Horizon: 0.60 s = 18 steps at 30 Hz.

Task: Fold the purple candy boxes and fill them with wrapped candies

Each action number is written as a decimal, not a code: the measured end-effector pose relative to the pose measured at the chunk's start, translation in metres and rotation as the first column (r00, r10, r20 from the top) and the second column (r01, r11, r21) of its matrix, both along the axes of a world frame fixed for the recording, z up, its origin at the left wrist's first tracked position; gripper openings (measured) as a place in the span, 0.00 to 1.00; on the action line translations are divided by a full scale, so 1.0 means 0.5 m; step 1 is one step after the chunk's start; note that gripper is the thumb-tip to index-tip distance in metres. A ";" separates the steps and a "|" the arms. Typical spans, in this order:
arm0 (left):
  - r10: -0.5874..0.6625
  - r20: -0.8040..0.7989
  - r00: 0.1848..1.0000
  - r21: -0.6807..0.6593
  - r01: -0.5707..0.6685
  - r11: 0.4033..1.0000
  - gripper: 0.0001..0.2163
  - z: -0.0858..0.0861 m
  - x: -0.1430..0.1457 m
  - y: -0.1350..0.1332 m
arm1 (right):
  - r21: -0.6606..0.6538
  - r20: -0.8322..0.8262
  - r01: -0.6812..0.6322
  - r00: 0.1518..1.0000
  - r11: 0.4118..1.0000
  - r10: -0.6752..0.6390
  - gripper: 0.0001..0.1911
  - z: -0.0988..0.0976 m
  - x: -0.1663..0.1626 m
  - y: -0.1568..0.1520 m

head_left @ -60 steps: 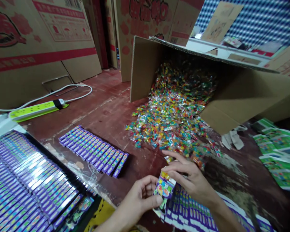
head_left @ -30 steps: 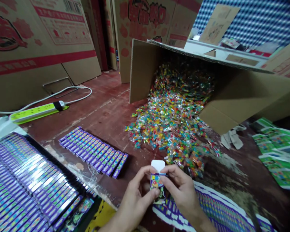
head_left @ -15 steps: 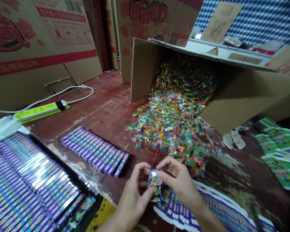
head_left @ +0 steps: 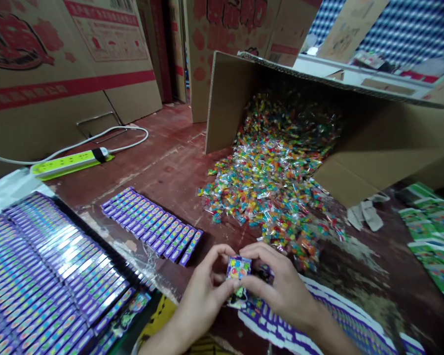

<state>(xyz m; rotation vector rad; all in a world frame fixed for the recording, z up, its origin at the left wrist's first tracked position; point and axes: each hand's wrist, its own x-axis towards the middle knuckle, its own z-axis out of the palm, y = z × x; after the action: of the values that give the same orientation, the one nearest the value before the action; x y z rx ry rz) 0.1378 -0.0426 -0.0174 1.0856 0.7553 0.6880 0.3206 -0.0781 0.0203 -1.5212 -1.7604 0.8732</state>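
Note:
My left hand (head_left: 203, 291) and my right hand (head_left: 281, 286) both pinch a small purple printed box (head_left: 238, 270), held upright low in the middle of the view with its top end closed. Under my right hand lies a fanned stack of flat purple box blanks (head_left: 329, 320). Just beyond my fingers spreads a heap of small clear-wrapped coloured candies (head_left: 270, 182). The heap spills out of a big cardboard carton (head_left: 370, 143) lying on its side.
A short row of filled purple boxes (head_left: 153, 230) lies left of my hands, with a large packed block of them (head_left: 44, 276) at far left. A green power strip (head_left: 72, 161) with white cable lies on the red floor. Green flat packs (head_left: 432, 241) sit at right. Cartons stand behind.
The candy bag sticking out of the box went inside. The white top flap, upright a second ago, is folded down and the box top is closed between my fingers.

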 end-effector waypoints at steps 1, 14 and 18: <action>0.018 -0.016 1.000 -0.002 -0.018 1.000 0.15 -0.001 0.002 0.004 | 0.030 0.118 -0.033 0.993 0.999 0.029 0.24 0.000 -0.004 -0.005; 0.147 -0.325 0.934 0.291 -0.049 0.955 0.19 -0.014 0.000 -0.012 | 0.138 0.492 -0.027 0.870 0.990 -0.045 0.34 -0.043 -0.061 -0.014; 0.197 -0.487 0.851 0.485 0.075 0.871 0.25 -0.022 -0.024 -0.019 | 0.086 0.467 -0.057 0.884 0.995 0.010 0.41 -0.061 -0.084 -0.014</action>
<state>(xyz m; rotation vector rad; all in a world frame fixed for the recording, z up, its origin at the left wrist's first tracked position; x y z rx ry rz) 0.1259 -0.0523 -0.0283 1.7692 1.1241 0.6598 0.2784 -0.0851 -0.0104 -1.7417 -2.1360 0.4439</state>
